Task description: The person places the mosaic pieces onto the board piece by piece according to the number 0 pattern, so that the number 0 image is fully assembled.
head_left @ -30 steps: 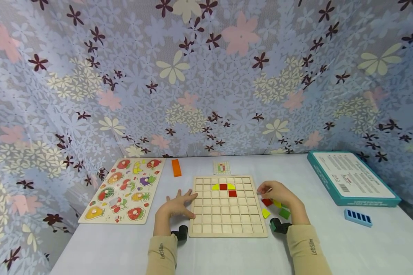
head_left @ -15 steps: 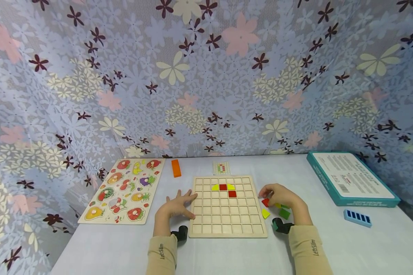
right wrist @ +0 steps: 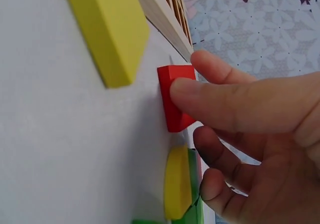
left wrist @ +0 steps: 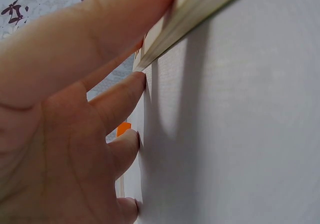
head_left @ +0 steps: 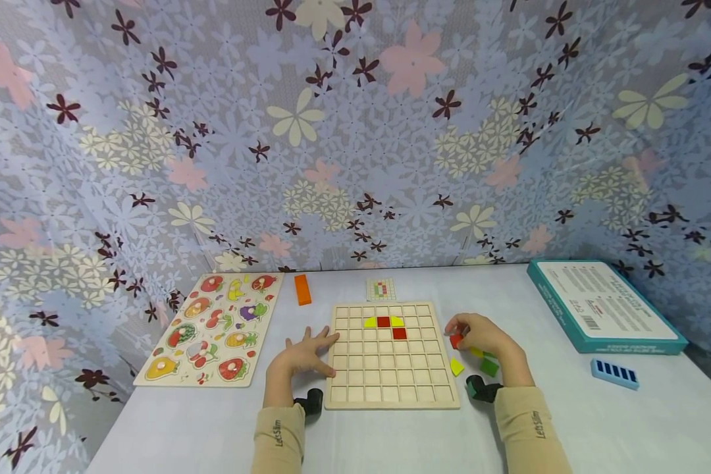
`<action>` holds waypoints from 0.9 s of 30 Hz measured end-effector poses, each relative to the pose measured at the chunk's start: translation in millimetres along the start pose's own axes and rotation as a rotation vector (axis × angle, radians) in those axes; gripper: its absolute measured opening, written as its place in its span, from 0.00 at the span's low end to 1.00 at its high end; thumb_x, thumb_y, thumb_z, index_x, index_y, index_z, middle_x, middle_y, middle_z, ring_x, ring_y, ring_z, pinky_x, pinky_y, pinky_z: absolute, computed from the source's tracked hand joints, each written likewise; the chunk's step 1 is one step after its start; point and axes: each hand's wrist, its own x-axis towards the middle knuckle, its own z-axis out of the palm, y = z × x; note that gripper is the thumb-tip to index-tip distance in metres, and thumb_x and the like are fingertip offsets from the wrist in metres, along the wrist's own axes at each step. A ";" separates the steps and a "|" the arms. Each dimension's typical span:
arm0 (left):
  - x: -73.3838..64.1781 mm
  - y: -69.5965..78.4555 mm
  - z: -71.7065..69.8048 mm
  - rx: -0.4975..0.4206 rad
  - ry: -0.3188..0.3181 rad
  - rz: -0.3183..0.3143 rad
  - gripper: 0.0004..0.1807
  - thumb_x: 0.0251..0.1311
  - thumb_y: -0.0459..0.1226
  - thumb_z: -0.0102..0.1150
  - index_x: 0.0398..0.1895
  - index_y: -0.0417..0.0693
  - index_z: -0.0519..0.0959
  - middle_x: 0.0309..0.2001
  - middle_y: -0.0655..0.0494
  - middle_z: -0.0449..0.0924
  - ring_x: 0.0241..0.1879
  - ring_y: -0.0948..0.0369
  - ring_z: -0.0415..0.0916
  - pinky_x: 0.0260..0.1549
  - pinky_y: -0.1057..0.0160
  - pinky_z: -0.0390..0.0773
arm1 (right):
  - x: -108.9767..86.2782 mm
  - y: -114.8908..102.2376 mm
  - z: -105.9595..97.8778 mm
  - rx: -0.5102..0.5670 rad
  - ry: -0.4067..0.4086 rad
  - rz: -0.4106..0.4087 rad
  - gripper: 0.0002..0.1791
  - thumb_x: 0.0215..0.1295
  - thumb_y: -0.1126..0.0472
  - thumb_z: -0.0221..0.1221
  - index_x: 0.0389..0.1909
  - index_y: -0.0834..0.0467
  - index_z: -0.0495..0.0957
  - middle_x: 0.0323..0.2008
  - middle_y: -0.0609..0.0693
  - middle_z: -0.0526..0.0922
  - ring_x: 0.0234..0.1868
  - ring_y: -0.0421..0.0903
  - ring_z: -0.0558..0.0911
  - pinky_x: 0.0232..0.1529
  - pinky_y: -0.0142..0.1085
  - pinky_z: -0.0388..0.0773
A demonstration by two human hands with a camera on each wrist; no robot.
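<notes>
Board [head_left: 389, 362] has a splayed left hand [head_left: 302, 353] at its edge, right hand [head_left: 480, 334] pinches the red block [right wrist: 173, 115], and those lower fingers [right wrist: 214, 185], so close, could drag the yellow piece [right wrist: 175, 186] along!

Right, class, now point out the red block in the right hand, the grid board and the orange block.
Red block [right wrist: 175, 116]: right wrist view, on its lower part.
Grid board [head_left: 389, 363]: head view, on a bare square near its middle.
Orange block [head_left: 303, 289]: head view, middle of its top.
</notes>
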 end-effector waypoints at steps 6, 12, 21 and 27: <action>0.9 0.0 -0.4 0.007 -0.003 0.001 0.44 0.40 0.38 0.72 0.67 0.52 0.64 0.72 0.51 0.50 0.71 0.43 0.31 0.59 0.32 0.22 | 0.4 -2.6 1.0 -0.012 0.016 -0.009 0.16 0.47 0.75 0.60 0.39 0.61 0.77 0.33 0.54 0.72 0.34 0.49 0.69 0.33 0.37 0.68; 0.2 -0.2 0.7 -0.003 0.002 -0.003 0.44 0.40 0.38 0.72 0.66 0.52 0.65 0.71 0.51 0.50 0.71 0.42 0.32 0.59 0.32 0.23 | 0.4 -5.0 1.4 -0.035 0.042 -0.020 0.16 0.49 0.75 0.60 0.40 0.61 0.76 0.32 0.54 0.71 0.34 0.50 0.69 0.33 0.37 0.68; -0.2 0.7 0.2 0.009 -0.001 0.001 0.44 0.40 0.38 0.72 0.67 0.52 0.64 0.71 0.51 0.50 0.71 0.42 0.31 0.59 0.32 0.23 | 2.4 -8.6 -1.0 -0.002 0.105 -0.056 0.17 0.52 0.73 0.60 0.45 0.63 0.75 0.35 0.56 0.74 0.34 0.49 0.72 0.29 0.35 0.72; -1.0 2.1 -0.4 0.007 -0.002 -0.001 0.45 0.40 0.38 0.72 0.67 0.52 0.64 0.71 0.50 0.50 0.71 0.42 0.31 0.59 0.32 0.23 | 2.1 -19.4 1.1 0.016 0.170 -0.055 0.17 0.55 0.67 0.61 0.47 0.64 0.74 0.35 0.57 0.76 0.35 0.50 0.74 0.31 0.37 0.73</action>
